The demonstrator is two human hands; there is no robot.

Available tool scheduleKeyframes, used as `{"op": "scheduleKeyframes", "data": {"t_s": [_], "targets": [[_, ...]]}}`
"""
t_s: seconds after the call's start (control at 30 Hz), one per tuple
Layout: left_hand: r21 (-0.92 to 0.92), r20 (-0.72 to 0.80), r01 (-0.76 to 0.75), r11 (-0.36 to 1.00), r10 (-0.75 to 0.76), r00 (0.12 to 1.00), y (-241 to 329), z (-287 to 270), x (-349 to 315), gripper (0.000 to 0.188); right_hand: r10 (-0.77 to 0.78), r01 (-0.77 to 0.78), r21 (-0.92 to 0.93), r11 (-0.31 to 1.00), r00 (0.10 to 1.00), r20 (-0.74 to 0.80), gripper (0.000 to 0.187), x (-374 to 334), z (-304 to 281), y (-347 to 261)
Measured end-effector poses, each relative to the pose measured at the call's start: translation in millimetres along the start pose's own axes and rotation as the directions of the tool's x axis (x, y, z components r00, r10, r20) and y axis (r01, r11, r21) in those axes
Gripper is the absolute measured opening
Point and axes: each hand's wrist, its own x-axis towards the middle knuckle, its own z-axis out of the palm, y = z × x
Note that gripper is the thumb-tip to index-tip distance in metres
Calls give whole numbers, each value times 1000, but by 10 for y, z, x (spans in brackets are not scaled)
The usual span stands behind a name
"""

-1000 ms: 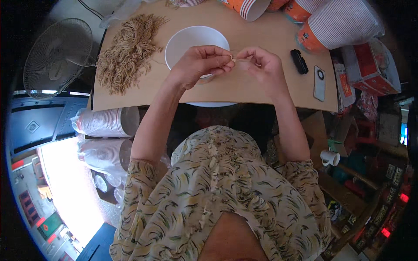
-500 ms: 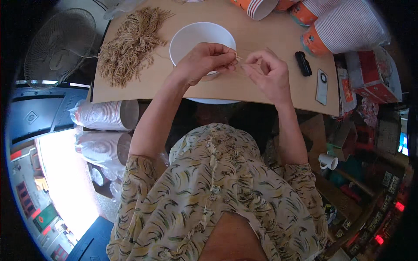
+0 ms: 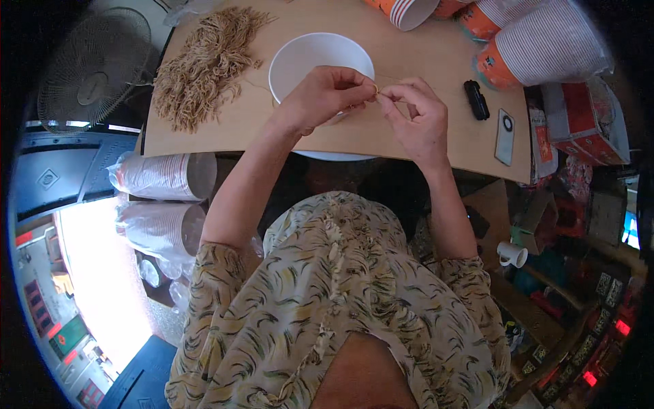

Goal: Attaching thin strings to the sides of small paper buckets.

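Note:
Over the near side of a white bowl (image 3: 320, 54), my left hand (image 3: 325, 99) pinches a thin tan string (image 3: 377, 89) between thumb and fingertips. My right hand (image 3: 417, 117) meets it just to the right, its thumb and forefinger closed on the same string. The fingertips of both hands nearly touch, and only a short bit of the string shows between them. A tangled heap of similar tan strings (image 3: 204, 71) lies on the left part of the table. One loose strand trails from the heap toward the bowl.
Stacked orange and white paper tubs (image 3: 545, 44) in plastic stand at the table's (image 3: 409, 58) back right. A black clip-like object (image 3: 476, 100) and a phone (image 3: 505, 138) lie at right. More wrapped tubs (image 3: 163, 178) sit below left, near a fan (image 3: 95, 82). A white mug (image 3: 512, 254) is lower right.
My right hand has moved in to the left, and its fingertips have closed on the string beside my left hand's. My left hand has shifted slightly right.

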Motion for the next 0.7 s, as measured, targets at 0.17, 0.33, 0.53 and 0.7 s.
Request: {"op": "scheduleKeyframes", "data": {"t_s": [0.17, 0.33, 0.53, 0.7], "targets": [[118, -81, -38, 992, 48, 996, 17, 65, -39, 22, -8, 5, 66, 998, 999, 50, 10, -19, -27, 13], [165, -168, -94, 982, 122, 978, -24, 134, -57, 19, 57, -72, 128, 989, 992, 115, 7, -18, -52, -17], [246, -186, -124, 961, 172, 967, 58, 189, -106, 21, 257, -371, 435, 821, 919, 300, 12, -20, -31, 210], [205, -183, -154, 966, 193, 964, -60, 184, -85, 20, 410, -625, 536, 568, 779, 474, 12, 26, -97, 271]]}}
